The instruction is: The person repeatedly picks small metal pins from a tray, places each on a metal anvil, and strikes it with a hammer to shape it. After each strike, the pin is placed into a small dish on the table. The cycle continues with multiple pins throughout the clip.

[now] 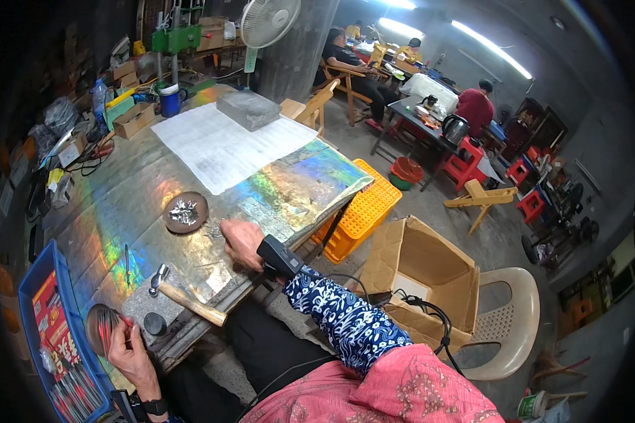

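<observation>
My left hand is at the table's near left edge, fingers closed around what looks like a thin red stick. Beside it, a round brown dish holds slim red and dark sticks. My right hand rests low over the tabletop with its fingers drawn together; whatever is at the fingertips is too small to make out. Just left of that hand, a brown bowl contains small silvery metal pieces. Between my hands a hammer with a wooden handle lies across a grey stone block, near a dark round cylinder.
A blue crate with bundled red and dark sticks stands at left. White paper under a grey block covers the far table. Right of me are an open cardboard box, a plastic chair and a yellow crate. Several people sit farther back.
</observation>
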{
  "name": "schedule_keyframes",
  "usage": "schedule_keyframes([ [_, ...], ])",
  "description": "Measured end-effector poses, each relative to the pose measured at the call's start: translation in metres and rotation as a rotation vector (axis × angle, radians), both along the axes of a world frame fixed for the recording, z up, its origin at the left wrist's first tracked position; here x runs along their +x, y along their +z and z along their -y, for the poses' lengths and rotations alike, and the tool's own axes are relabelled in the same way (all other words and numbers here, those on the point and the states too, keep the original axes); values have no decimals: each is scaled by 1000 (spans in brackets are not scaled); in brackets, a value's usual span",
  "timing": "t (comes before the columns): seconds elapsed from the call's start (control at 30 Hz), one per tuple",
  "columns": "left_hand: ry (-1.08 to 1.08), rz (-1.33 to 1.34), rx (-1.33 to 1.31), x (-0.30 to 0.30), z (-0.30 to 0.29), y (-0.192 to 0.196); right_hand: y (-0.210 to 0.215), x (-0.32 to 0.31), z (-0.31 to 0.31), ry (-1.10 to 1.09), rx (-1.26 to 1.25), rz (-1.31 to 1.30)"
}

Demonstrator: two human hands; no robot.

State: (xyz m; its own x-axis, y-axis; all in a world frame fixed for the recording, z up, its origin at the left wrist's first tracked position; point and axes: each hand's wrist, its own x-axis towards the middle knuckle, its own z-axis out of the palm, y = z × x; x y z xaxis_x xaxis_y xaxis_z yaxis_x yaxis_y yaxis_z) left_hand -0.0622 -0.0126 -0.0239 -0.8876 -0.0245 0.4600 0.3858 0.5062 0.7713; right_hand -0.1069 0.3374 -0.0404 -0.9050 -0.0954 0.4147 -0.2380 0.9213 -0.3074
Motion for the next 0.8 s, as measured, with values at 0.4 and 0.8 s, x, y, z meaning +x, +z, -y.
schedule_keyframes([
  [0.4, -35, 94, 223, 4, 6, -4, 40, 48, 59, 181, -363, -43],
  [0.8, -278, 404, 826, 38, -20, 42, 72, 95, 117, 381, -583, 3],
])
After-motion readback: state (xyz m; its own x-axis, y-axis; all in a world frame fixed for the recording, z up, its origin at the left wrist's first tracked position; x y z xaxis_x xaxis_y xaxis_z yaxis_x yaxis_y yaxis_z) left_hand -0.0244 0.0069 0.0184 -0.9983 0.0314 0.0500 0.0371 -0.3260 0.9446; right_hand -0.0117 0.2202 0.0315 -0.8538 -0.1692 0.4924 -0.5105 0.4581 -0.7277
